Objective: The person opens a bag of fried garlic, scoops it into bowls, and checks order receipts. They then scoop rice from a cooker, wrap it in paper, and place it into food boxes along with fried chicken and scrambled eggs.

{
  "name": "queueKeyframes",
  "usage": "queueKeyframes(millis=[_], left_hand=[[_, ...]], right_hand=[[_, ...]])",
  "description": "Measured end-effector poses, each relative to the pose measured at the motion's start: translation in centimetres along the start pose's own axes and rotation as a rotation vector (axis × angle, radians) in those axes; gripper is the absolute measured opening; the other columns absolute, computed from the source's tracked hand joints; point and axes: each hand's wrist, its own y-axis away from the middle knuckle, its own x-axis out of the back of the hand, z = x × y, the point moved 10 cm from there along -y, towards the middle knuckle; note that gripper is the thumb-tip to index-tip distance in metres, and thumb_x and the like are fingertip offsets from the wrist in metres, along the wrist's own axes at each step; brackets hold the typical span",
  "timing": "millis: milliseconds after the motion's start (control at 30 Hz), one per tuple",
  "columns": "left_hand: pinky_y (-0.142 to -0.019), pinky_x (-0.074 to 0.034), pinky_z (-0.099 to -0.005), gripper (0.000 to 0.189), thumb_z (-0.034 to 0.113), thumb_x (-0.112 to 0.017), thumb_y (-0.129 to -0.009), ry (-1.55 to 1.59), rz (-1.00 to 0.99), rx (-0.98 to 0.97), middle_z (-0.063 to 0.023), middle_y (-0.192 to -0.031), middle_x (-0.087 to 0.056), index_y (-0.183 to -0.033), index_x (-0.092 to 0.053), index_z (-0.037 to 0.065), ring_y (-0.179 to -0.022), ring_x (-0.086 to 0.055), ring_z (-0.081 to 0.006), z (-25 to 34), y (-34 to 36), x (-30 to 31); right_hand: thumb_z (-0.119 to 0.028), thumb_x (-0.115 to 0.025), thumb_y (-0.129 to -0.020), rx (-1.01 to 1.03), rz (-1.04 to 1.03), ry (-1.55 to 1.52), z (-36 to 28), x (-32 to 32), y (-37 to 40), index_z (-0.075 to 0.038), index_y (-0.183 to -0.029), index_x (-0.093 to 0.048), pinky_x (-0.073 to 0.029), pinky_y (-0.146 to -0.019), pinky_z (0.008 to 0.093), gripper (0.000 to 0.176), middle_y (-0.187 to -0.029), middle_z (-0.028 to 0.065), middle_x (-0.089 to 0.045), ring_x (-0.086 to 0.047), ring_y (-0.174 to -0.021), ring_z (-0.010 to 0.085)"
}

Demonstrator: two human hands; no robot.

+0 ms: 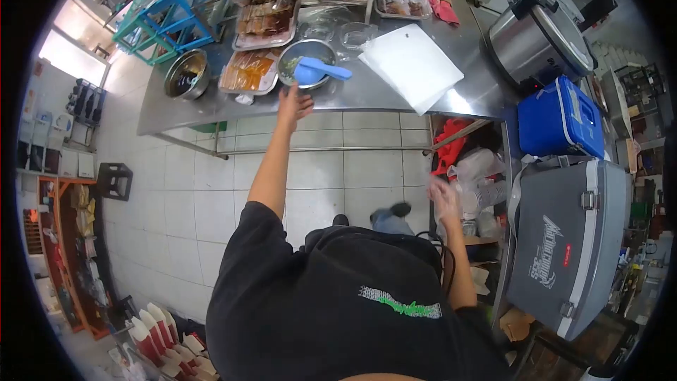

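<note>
My left hand [293,106] reaches to the front of a steel bowl [287,54], fingers apart and holding nothing, fingertips right by its rim. A blue scoop-like utensil [321,68] lies in the bowl, its handle sticking out over the right rim, with some pale food bits beside it. My right hand [444,201] hangs low at my side, seemingly in a clear plastic glove, fingers loosely apart. It is nearest to clear plastic containers [483,196] on the shelf under the table.
Wrapped food trays [250,70], a dark-liquid bowl [187,74] and white boards [412,67] lie on the steel table [331,101]. A large steel cooker [539,39] stands right, near a blue cooler [560,120] and a grey cooler box [568,240]. Blue-green crates [166,17] stand left.
</note>
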Motion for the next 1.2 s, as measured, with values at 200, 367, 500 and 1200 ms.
queueKeyframes(millis=[200, 367, 500, 1200], left_hand=[[-0.068, -0.056, -0.0334, 0.034, 0.032, -0.049, -0.093, 0.126, 0.010, -0.091, -0.0124, -0.107, -0.062, -0.111, -0.055, 0.003, -0.072, -0.065, -0.0226, 0.2, -6.4, -1.1], [-0.051, -0.051, -0.0291, 0.030, 0.028, -0.048, -0.091, -0.405, 0.013, -0.064, -0.0045, -0.065, -0.052, -0.091, -0.057, 0.000, -0.062, -0.064, -0.0210, 1.1, 1.3, -5.3], [-0.057, -0.058, -0.0326, 0.036, 0.019, -0.044, -0.087, -0.367, -0.121, 0.056, -0.0154, -0.088, -0.063, -0.105, -0.053, -0.010, -0.065, -0.066, -0.0238, -0.4, 5.7, -17.7], [-0.058, -0.060, -0.0329, 0.054, 0.004, -0.048, -0.087, -0.459, -0.751, 0.300, -0.0226, -0.098, -0.061, -0.136, -0.025, -0.001, -0.068, -0.068, -0.0277, -9.4, -3.9, -52.4]], right_hand=[[-0.022, -0.060, -0.086, 0.380, -0.084, 0.416, -16.9, 1.1, -14.4, -0.008, -0.105, -0.067, -0.049, -0.080, 0.0347, 0.024, -0.098, 0.0153, -0.066, -0.064, -0.089, 0.0280], [-0.026, -0.060, -0.087, 0.657, 0.327, 0.307, -29.8, 19.0, -28.3, -0.008, -0.105, -0.067, -0.047, -0.087, 0.0327, 0.027, -0.104, 0.0112, -0.066, -0.062, -0.099, 0.0256], [-0.025, -0.054, -0.088, 0.912, 0.772, 0.827, -37.2, 30.9, -38.6, -0.013, -0.119, -0.058, -0.047, -0.085, 0.0417, 0.034, -0.108, 0.0127, -0.061, -0.059, -0.099, 0.0306], [-0.010, -0.053, -0.085, 0.157, 0.442, 1.508, -36.2, 63.4, -49.7, -0.021, -0.123, -0.049, -0.051, -0.079, 0.0401, 0.040, -0.106, 0.0127, -0.060, -0.062, -0.089, 0.0298]])
